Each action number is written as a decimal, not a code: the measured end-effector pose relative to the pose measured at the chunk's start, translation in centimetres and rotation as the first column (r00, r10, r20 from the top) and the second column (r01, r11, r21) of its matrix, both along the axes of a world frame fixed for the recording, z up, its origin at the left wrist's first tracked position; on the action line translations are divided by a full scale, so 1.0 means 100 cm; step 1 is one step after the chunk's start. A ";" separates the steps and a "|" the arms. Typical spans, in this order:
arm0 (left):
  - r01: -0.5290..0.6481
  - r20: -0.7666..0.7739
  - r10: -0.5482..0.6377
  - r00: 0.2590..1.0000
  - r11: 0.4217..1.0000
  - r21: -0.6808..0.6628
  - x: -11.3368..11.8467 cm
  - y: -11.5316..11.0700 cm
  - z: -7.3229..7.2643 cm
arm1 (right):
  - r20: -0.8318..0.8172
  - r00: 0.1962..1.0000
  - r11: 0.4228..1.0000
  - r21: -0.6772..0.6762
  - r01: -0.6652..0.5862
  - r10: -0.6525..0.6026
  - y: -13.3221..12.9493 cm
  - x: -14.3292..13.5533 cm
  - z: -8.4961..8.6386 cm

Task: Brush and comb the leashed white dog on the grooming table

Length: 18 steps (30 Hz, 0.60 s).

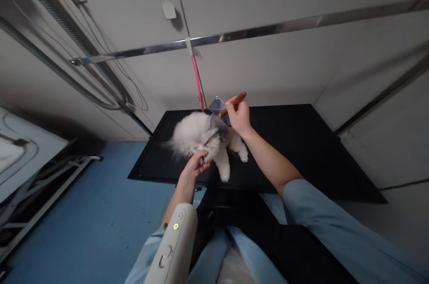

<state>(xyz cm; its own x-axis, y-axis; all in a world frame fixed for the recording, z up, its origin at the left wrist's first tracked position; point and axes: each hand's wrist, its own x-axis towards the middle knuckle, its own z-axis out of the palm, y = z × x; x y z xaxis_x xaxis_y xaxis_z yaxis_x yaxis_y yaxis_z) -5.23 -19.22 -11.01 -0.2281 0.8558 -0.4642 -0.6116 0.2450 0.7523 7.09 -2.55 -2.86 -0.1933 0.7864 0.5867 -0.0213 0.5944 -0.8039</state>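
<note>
A fluffy white dog (194, 132) with some grey fur lies or sits on a black grooming table (301, 150), its front legs toward me. My left hand (196, 165) is closed at the dog's chin, thumb up against the muzzle. In my right hand (239, 116) is a grooming brush with a wooden handle (238, 98); it looks like a slicker brush. Its head is at the dog's grey back fur, partly hidden and blurred. A pink leash (197, 78) runs down from the metal bar behind the dog's neck.
A pale handheld-looking device (172, 248) with a lit yellow button stands close in front of my chest. A metal bar (268, 30) crosses above the table. Grey hoses (67, 20) and cables hang at the left wall. A white table with a metal frame (50, 185) stands left.
</note>
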 end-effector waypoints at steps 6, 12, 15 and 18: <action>0.065 -0.247 -0.076 0.966 0.996 -0.053 -0.067 0.060 0.054 | -0.081 0.994 0.994 -0.090 0.059 -0.067 0.058 -0.013 0.008; -0.219 -0.922 -0.015 0.387 0.970 -0.107 -0.143 0.089 0.072 | -0.082 0.991 0.914 -0.400 0.063 -0.104 0.046 0.052 -0.109; -0.195 -0.976 0.179 -0.127 0.960 0.201 -0.156 0.120 0.079 | 0.021 0.998 0.764 -0.643 0.055 -0.054 -0.001 0.085 -0.189; 0.078 -0.935 0.147 -0.321 0.989 0.128 -0.151 0.173 0.080 | 0.035 0.999 0.640 -0.767 0.050 -0.036 -0.043 0.105 -0.242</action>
